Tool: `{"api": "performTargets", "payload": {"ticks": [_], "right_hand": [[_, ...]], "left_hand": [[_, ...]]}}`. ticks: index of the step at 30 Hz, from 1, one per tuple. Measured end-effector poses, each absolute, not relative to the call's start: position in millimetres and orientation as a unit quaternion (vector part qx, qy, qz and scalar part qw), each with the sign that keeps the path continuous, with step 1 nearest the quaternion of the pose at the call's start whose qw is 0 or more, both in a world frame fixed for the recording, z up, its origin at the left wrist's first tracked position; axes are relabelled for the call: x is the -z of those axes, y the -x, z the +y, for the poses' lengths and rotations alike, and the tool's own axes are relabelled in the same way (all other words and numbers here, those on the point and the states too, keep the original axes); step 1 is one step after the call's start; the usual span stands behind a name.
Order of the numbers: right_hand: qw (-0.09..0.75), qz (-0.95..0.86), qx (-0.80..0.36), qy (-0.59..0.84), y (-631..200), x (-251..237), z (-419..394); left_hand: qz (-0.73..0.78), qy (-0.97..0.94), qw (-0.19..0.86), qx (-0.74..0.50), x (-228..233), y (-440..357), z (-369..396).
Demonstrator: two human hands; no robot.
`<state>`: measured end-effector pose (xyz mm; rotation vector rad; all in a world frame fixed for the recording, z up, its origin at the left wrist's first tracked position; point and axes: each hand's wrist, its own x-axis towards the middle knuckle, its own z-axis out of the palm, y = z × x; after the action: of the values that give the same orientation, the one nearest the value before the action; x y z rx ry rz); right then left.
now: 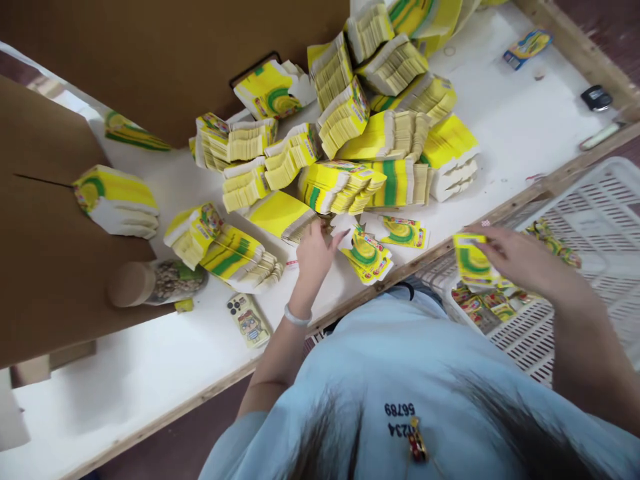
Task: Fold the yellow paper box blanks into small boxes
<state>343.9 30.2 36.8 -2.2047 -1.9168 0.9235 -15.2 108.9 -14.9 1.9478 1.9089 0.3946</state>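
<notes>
My left hand (314,252) reaches onto the white table (150,360), its fingers apart on a small pile of flat yellow-green cartons (369,257) at the table's near edge. It grips nothing that I can see. My right hand (515,257) holds one yellow-green carton (471,261) over the rim of a white slatted crate (595,227). Several small yellow packs (480,303) lie in the crate below that hand. A big heap of bundled flat cartons (380,133) fills the table beyond both hands.
A phone in a cartoon case (249,321) and a jar lying on its side (155,283) sit left of my left arm. Brown cardboard panels (45,267) stand at the left and back. A black gadget (597,98), a pen (600,137) and one loose pack (527,47) lie far right.
</notes>
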Motion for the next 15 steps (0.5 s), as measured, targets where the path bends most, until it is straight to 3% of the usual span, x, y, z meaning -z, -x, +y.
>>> {"api": "performTargets", "payload": {"ticks": [2,4,7,11,15], "right_hand": [[-0.038,-0.638,-0.169,0.75,-362.3,-41.0,26.0],[-0.028,-0.66,-0.121,0.741,-356.0,-40.1,26.7],[0.102,-0.712,-0.131,0.682,-310.5,-29.3,38.4],[0.329,-0.757,-0.158,0.541,-226.6,-6.8,60.3],[0.433,-0.751,-0.199,0.456,-164.5,12.7,67.5]], "left_hand": [[0.689,-0.696,0.191,-0.062,18.3,9.3,122.8],[0.676,-0.71,0.195,-0.026,19.5,7.3,127.6],[0.662,-0.73,0.163,-0.043,14.9,16.0,122.9],[0.632,-0.746,0.118,-0.176,-4.6,33.3,102.0],[0.573,-0.716,0.212,-0.338,-26.0,34.1,71.7]]}}
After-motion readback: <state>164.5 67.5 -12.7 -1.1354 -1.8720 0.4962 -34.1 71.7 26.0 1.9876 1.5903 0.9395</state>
